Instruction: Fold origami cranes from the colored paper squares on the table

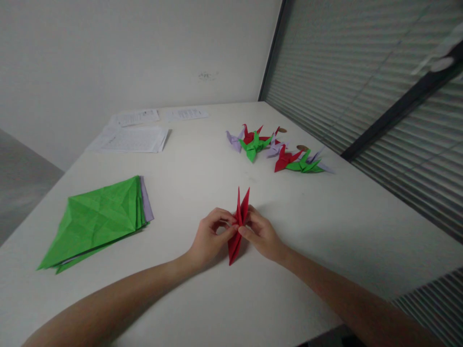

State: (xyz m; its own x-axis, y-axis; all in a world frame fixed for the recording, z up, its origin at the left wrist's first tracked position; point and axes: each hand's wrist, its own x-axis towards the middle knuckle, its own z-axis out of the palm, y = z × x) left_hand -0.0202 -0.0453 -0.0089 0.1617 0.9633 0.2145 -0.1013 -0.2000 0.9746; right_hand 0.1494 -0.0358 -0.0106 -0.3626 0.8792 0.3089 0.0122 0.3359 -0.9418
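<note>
Lying at far left: a stack of green sheets (97,219), creased and slightly fanned, with a purple sheet (146,200) showing along its right edge.
Back left: printed pages (132,139) spread out near the wall, well apart from our hands.
Left hand: our left hand (210,238) rests on the table (325,231) with its fingers curled in. Thumb and forefinger are pinched on the left side of the red paper (241,209).
Red paper: it sits between our 2 hands at the near middle of the table, folded long and narrow. Its 2 sharp tips point up and away from us, and its lower tip is down at the tabletop.
Right hand: our right hand (262,236) mirrors the left, mostly closed, with thumb and fingertips gripping the right side of the same piece.
Right of centre: paper birds (285,159) in red, green and purple lie in a loose row, well apart from the piece we hold.
Far right: blinds (361,86) run along the table's edge.
Step in hand: we judge this to be a crease being worked at the waist of the piece, pinched from both sides.
Next move calls for: in our view, layers kept aligned, even pressure from both thumbs, and care not to bend the thin tips.
</note>
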